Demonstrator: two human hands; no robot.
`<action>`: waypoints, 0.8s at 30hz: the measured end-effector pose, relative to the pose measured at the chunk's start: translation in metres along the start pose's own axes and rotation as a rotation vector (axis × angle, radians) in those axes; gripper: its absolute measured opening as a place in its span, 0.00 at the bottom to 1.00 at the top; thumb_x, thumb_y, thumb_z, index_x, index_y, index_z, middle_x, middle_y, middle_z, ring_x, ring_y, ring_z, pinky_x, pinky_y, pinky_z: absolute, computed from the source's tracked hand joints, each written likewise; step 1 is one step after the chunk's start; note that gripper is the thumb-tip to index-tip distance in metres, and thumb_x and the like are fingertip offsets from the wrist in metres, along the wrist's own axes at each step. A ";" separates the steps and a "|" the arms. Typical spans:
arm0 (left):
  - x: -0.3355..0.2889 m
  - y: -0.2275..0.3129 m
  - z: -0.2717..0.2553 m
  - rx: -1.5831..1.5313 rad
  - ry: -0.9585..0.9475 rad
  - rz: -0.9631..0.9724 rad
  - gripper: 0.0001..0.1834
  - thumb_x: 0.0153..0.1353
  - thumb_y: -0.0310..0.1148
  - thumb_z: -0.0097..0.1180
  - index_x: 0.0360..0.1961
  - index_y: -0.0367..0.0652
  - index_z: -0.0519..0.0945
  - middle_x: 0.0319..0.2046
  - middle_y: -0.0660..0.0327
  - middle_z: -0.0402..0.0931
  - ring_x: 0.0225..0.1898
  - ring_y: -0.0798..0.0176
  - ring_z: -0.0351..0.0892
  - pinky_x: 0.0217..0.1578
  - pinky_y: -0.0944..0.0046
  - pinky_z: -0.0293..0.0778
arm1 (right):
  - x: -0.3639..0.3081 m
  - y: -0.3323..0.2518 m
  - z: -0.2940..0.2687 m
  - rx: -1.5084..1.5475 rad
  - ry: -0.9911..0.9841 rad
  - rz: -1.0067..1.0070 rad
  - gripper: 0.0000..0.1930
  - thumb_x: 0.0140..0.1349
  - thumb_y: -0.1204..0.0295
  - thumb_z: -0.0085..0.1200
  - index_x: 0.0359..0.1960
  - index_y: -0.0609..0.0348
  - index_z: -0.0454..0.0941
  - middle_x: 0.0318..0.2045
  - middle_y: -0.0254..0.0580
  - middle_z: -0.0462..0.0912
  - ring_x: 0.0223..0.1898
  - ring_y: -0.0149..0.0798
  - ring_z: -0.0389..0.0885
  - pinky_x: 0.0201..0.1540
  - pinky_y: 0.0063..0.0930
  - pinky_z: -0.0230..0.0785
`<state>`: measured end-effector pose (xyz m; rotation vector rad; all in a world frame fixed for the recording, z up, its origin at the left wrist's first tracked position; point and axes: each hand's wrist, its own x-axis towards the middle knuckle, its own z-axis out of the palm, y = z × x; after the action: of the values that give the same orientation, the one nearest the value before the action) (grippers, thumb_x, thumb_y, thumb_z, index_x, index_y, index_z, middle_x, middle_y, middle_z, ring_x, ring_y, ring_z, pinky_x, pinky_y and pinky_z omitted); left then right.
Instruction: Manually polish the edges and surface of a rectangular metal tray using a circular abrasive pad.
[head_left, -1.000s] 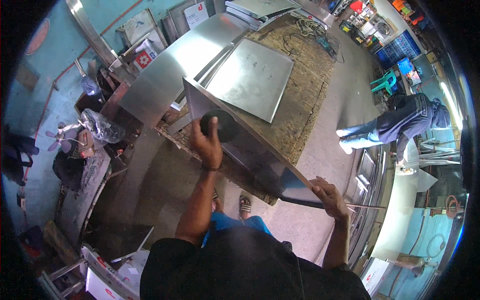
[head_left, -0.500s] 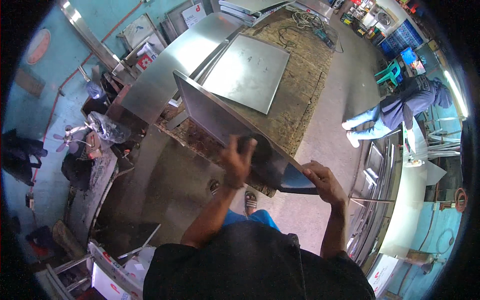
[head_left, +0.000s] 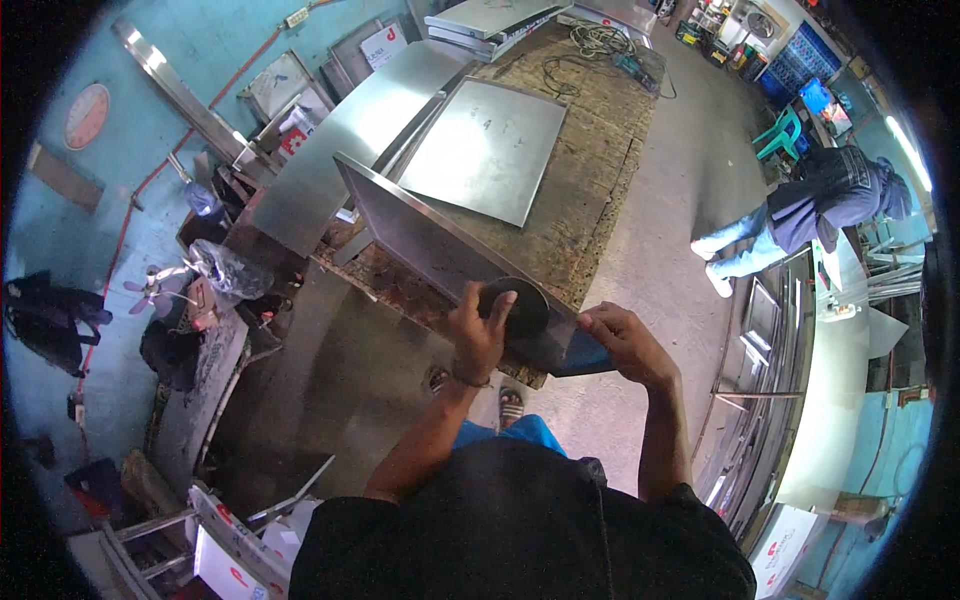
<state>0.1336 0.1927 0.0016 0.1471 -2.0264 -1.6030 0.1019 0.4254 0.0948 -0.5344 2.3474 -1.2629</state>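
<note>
A shallow metal panel with a folded rim (head_left: 415,228) stands on its edge at the near end of the wooden worktable (head_left: 590,190), leaning at a slant. My right hand (head_left: 632,345) grips its near right corner, with the thumb over the top edge. In my left hand (head_left: 477,335) is a dark round disc (head_left: 522,308), held flat by the panel's near face with thumb and fingers at its rim. Whether the disc touches the panel I cannot tell. A flat shiny metal sheet (head_left: 490,150) lies on the table beyond the panel.
A larger curved metal sheet (head_left: 350,140) runs along the table's left side. A green power tool (head_left: 632,68) and coiled cord (head_left: 600,40) sit at the far end. To the right, a person (head_left: 825,205) bends over another bench (head_left: 830,400). Cluttered shelving (head_left: 215,370) stands left.
My left hand, blurred before, now shows clearly with the disc. The panel and my right hand appear slightly farther left. The person at right has shifted a little.
</note>
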 end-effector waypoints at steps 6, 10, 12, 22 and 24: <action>0.068 -0.036 -0.057 0.204 0.360 -0.097 0.26 0.73 0.50 0.59 0.47 0.31 0.79 0.43 0.47 0.82 0.47 0.50 0.81 0.50 0.49 0.72 | -0.006 0.001 0.005 0.069 0.039 0.045 0.31 0.78 0.50 0.48 0.30 0.71 0.77 0.23 0.50 0.74 0.27 0.45 0.72 0.36 0.44 0.68; 0.063 -0.068 -0.105 0.290 0.432 -0.193 0.31 0.75 0.52 0.56 0.62 0.32 0.76 0.60 0.45 0.77 0.60 0.48 0.76 0.61 0.51 0.70 | 0.001 -0.003 0.001 -0.028 -0.013 0.098 0.28 0.77 0.49 0.51 0.34 0.67 0.81 0.32 0.50 0.77 0.36 0.42 0.77 0.43 0.39 0.69; 0.048 -0.086 -0.120 0.243 0.365 -0.224 0.32 0.74 0.52 0.56 0.65 0.34 0.74 0.63 0.46 0.75 0.62 0.47 0.75 0.63 0.52 0.69 | 0.004 -0.018 -0.004 -0.132 -0.044 0.059 0.27 0.75 0.50 0.53 0.32 0.67 0.81 0.30 0.51 0.78 0.35 0.44 0.78 0.42 0.41 0.69; -0.030 -0.073 -0.105 -0.398 0.217 -0.838 0.27 0.75 0.51 0.55 0.64 0.41 0.76 0.56 0.55 0.78 0.55 0.57 0.78 0.54 0.55 0.76 | 0.021 0.022 -0.031 -0.415 0.092 -0.125 0.19 0.71 0.58 0.59 0.38 0.67 0.79 0.26 0.55 0.80 0.29 0.48 0.79 0.38 0.47 0.68; -0.058 -0.095 -0.104 -0.427 0.189 -0.857 0.27 0.76 0.52 0.53 0.61 0.41 0.78 0.53 0.55 0.80 0.53 0.57 0.79 0.52 0.56 0.77 | 0.035 0.025 -0.039 -0.371 0.052 -0.124 0.19 0.72 0.59 0.59 0.38 0.68 0.79 0.26 0.55 0.80 0.29 0.44 0.76 0.38 0.45 0.68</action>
<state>0.2092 0.0990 -0.0915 1.0682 -1.4865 -2.3641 0.0487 0.4471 0.0866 -0.7814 2.6444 -0.8983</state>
